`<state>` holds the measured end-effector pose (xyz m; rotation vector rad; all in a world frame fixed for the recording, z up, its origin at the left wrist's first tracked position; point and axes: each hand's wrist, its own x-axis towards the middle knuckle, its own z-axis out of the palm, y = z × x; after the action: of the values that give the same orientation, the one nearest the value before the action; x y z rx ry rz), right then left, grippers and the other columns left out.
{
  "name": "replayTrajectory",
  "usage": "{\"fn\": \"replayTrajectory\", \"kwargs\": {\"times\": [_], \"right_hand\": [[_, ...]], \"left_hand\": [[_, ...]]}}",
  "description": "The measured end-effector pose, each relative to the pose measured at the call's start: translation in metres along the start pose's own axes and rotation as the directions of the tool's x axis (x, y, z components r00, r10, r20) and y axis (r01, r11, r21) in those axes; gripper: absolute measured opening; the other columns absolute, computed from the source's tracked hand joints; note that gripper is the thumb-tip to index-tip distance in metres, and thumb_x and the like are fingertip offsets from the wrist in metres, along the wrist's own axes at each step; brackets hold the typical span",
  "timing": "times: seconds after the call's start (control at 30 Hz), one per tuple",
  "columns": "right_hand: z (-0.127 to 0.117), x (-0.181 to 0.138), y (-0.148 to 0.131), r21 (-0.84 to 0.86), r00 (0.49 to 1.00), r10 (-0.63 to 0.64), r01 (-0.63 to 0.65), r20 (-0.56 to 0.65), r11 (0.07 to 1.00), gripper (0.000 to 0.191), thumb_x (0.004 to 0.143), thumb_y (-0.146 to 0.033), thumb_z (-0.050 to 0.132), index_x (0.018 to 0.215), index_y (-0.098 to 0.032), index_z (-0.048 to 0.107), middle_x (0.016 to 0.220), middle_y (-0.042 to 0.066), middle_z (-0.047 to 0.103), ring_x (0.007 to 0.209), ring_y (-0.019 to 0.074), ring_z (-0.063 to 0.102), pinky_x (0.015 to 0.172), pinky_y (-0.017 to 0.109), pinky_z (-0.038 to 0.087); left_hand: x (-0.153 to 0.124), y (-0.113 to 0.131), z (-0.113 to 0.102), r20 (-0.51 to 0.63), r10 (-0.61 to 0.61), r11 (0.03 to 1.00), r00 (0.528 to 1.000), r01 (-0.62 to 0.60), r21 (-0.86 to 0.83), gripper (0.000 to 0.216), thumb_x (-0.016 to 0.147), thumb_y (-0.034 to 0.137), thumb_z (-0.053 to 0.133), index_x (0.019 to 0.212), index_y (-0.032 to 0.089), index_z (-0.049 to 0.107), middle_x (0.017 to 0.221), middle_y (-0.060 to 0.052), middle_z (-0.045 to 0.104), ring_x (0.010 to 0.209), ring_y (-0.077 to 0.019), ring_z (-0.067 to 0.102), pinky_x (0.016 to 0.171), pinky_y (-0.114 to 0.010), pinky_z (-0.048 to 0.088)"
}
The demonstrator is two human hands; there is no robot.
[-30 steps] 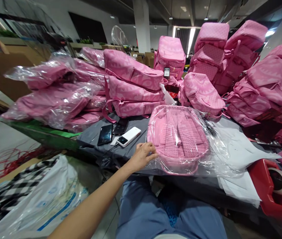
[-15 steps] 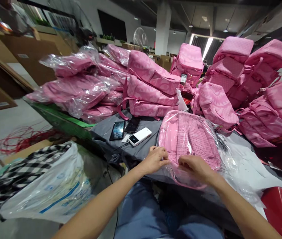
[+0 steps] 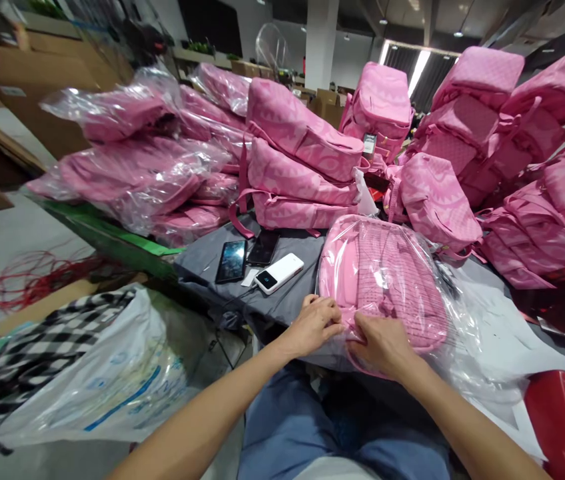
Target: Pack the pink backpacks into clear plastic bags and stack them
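Note:
In front of me a pink backpack [image 3: 407, 280] lies on the grey-covered table inside a clear plastic bag [image 3: 455, 320], with its straps and mesh-like back facing up. My left hand [image 3: 315, 323] is closed at the near left edge of the bag, its fingers pinching the plastic. Close beside it, my right hand [image 3: 380, 343] is also closed, gripping the plastic at the near edge with the thumb toward the left hand. The fingertips of both hands are partly hidden.
A white power bank [image 3: 280, 273] and two phones, one a lit black phone [image 3: 231, 261], lie left of the bag. Bagged backpacks [image 3: 132, 173] pile up at left; unbagged backpacks [image 3: 302, 170] stack behind. A red tape dispenser [image 3: 555, 420] and white paper [image 3: 507, 333] sit at right.
My right hand has moved slightly left and down, closer to my left hand, and now grips the plastic at the near edge. The camera view has shifted a little.

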<state>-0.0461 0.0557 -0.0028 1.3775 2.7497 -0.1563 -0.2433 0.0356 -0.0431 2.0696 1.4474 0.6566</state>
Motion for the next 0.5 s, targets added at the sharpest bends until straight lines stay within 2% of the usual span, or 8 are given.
{"fn": "replayTrajectory", "kwargs": {"times": [0.1,0.2,0.27,0.3,0.37,0.4,0.43,0.5], "right_hand": [[0.011,0.014,-0.004,0.079,0.999,0.044,-0.044,0.006,0.996,0.025,0.086,-0.04,0.073,0.08,-0.021,0.058,0.072,0.003,0.068,0.067,0.0185,0.061,0.055,0.029,0.017],[0.01,0.004,0.01,0.398,0.983,0.032,0.043,-0.18,0.916,0.035,0.092,-0.05,0.064,0.074,-0.022,0.053,0.063,-0.001,0.059,0.058,0.0161,0.055,0.055,0.027,0.028],[0.007,-0.023,0.032,0.585,0.881,0.195,0.107,-0.43,0.804,0.038,0.098,-0.055,0.052,0.077,-0.024,0.053,0.064,-0.001,0.056,0.058,0.0163,0.053,0.057,0.027,0.038],[0.008,-0.042,0.046,0.636,0.775,0.341,0.101,-0.532,0.765,0.039,0.099,-0.057,0.048,0.08,-0.024,0.055,0.067,0.0,0.057,0.06,0.0173,0.055,0.059,0.028,0.042],[0.014,-0.083,0.079,0.681,0.496,0.615,-0.063,-0.613,0.73,0.039,0.098,-0.06,0.05,0.092,-0.023,0.059,0.079,0.005,0.062,0.069,0.0213,0.059,0.067,0.033,0.048],[0.021,-0.103,0.095,0.662,0.417,0.669,-0.186,-0.616,0.726,0.044,0.096,-0.064,0.051,0.099,-0.021,0.061,0.087,0.008,0.064,0.076,0.0248,0.061,0.072,0.038,0.05],[0.031,-0.121,0.11,0.606,0.41,0.677,-0.308,-0.611,0.734,0.055,0.094,-0.069,0.048,0.109,-0.018,0.063,0.095,0.013,0.065,0.084,0.0304,0.063,0.078,0.045,0.052],[0.055,-0.146,0.129,0.472,0.496,0.651,-0.449,-0.575,0.759,0.08,0.088,-0.08,0.04,0.125,-0.013,0.062,0.111,0.022,0.065,0.102,0.0444,0.062,0.088,0.062,0.05]], "left_hand": [[0.0,0.001,-0.002,-0.02,-0.012,1.0,1.0,0.013,0.022,0.016,0.092,0.03,0.065,0.079,0.02,0.065,0.092,0.0,0.062,0.099,-0.0219,0.058,0.103,-0.045,0.032],[0.009,-0.004,-0.017,-0.011,-0.015,0.99,1.0,0.013,-0.142,0.017,0.086,0.034,0.07,0.077,0.021,0.067,0.087,0.0,0.064,0.091,-0.0205,0.06,0.101,-0.041,0.038],[0.021,-0.013,-0.03,-0.109,-0.114,0.921,0.987,0.064,-0.384,0.016,0.08,0.036,0.074,0.078,0.021,0.069,0.091,0.0,0.066,0.096,-0.0213,0.061,0.099,-0.037,0.042],[0.028,-0.019,-0.035,-0.172,-0.208,0.861,0.963,0.096,-0.5,0.017,0.077,0.036,0.077,0.08,0.022,0.07,0.094,-0.001,0.067,0.103,-0.0223,0.061,0.099,-0.035,0.043],[0.041,-0.032,-0.037,-0.235,-0.398,0.738,0.886,0.158,-0.656,0.024,0.07,0.039,0.081,0.079,0.021,0.069,0.096,-0.002,0.068,0.112,-0.0255,0.059,0.1,-0.036,0.045],[0.047,-0.038,-0.034,-0.214,-0.46,0.688,0.862,0.193,-0.7,0.029,0.067,0.042,0.083,0.076,0.02,0.067,0.091,-0.003,0.069,0.111,-0.0274,0.06,0.098,-0.038,0.047],[0.052,-0.042,-0.028,-0.171,-0.493,0.644,0.853,0.227,-0.731,0.034,0.066,0.047,0.083,0.074,0.019,0.067,0.085,-0.004,0.069,0.107,-0.0293,0.062,0.094,-0.04,0.049],[0.057,-0.043,-0.01,-0.076,-0.516,0.56,0.854,0.268,-0.784,0.045,0.064,0.059,0.082,0.072,0.017,0.067,0.076,-0.006,0.07,0.097,-0.032,0.067,0.088,-0.044,0.053]]}}
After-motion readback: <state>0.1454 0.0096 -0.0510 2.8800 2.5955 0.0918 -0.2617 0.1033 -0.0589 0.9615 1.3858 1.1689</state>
